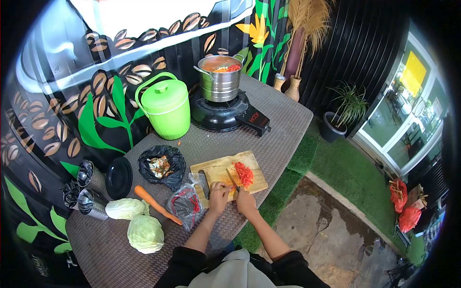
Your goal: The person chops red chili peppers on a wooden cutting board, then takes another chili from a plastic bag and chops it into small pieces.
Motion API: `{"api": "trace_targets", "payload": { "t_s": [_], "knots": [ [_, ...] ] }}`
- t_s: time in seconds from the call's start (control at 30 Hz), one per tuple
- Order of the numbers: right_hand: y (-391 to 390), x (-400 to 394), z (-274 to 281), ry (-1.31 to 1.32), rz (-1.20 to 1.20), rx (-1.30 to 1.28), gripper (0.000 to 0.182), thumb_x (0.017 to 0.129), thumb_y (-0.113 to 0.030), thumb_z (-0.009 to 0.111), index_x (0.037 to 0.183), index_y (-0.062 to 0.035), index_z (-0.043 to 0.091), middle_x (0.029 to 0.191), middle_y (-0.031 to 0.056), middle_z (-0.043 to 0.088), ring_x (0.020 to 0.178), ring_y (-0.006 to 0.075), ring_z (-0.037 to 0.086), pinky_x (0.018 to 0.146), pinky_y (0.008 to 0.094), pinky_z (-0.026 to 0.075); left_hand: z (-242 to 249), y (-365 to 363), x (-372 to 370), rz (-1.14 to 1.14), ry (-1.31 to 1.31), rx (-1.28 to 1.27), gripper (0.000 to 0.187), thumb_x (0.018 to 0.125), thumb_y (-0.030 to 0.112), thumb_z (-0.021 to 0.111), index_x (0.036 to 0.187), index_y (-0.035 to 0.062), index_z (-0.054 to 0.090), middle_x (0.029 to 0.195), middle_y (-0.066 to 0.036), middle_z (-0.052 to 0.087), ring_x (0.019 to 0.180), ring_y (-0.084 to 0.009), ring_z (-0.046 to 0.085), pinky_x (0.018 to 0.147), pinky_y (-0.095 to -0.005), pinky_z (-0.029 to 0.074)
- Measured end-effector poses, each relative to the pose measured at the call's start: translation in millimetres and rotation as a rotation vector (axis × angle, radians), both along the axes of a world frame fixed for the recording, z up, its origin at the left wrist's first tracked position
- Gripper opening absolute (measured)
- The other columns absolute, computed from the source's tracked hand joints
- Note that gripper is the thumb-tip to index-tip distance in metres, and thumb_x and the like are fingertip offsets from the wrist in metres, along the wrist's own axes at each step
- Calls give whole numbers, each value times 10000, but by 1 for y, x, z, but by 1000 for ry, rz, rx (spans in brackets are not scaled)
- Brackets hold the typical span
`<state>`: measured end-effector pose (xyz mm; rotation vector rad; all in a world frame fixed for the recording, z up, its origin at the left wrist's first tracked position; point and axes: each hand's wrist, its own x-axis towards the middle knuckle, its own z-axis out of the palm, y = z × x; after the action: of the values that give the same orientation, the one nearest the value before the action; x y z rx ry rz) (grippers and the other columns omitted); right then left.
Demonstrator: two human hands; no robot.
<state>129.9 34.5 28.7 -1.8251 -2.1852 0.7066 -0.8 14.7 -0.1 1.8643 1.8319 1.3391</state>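
Note:
A wooden cutting board [216, 169] lies on the table in front of me, with a pile of finely chopped red-orange vegetable [244, 173] on its right side. My right hand [246, 201] grips a knife [233, 181] whose blade points up the board beside the pile. My left hand [218, 196] presses down on an orange piece at the board's near edge, fingers curled. A second dark knife [204, 184] rests on the board's left edge.
Left of the board are a clear bag with red items [185, 204], a black bag of scraps [162, 166], a whole carrot [154, 203], two cabbages [137, 222], black plates [118, 177] and cutlery holders [86, 198]. Behind stand a green bucket [165, 105] and a steel pot [220, 77] on a black cooker [225, 115].

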Motion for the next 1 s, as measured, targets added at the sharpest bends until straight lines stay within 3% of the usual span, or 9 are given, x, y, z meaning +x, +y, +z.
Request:
{"api": "trace_targets", "payload": {
  "t_s": [0.17,0.23,0.37,0.47,0.67,0.87,1.0],
  "knots": [
    [1,3,2,-22,88,10,265,936,-230,451,1009,25,452,835,272,636,811,425,645,716,499,521,1,1,-1,-2,-30,-17,151,803,79,637,917,91,735,903,-86,591,963,-264,508,846,-357,428],
    [-10,-6,-3,-57,-44,15,280,933,-225,468,1017,42,469,836,274,635,830,418,644,719,485,523,2,2,-1,-10,13,-10,156,803,72,633,919,93,735,909,-86,593,967,-264,508,850,-358,427],
    [0,-3,6,-1,-14,-16,292,931,-242,473,1017,37,466,821,270,637,814,422,645,706,493,522,2,-2,-1,-19,2,-13,158,801,68,633,918,92,735,912,-87,595,966,-265,509,851,-358,428],
    [7,5,8,29,69,-12,288,939,-260,461,995,23,447,859,300,619,831,456,619,722,518,497,1,2,-1,-2,-9,-17,160,801,65,632,921,91,734,915,-89,596,968,-265,509,853,-360,429],
    [-4,-3,-2,8,-54,-7,303,929,-266,483,1000,27,459,840,288,623,828,443,623,717,508,501,4,1,-1,-19,-16,-19,159,803,63,628,920,89,733,918,-94,595,970,-270,511,858,-366,428],
    [6,9,1,-4,99,-11,317,930,-282,465,1016,23,471,877,271,637,856,441,627,741,508,502,-3,2,-4,-17,48,42,160,792,33,607,890,72,727,931,-96,603,998,-276,518,879,-381,427],
    [-14,2,6,-12,-22,-5,303,931,-271,469,1009,22,477,878,274,633,850,436,630,734,507,505,-3,4,-3,-40,3,56,161,782,31,625,906,52,726,949,-111,607,997,-291,531,874,-382,431]
  ]
}}
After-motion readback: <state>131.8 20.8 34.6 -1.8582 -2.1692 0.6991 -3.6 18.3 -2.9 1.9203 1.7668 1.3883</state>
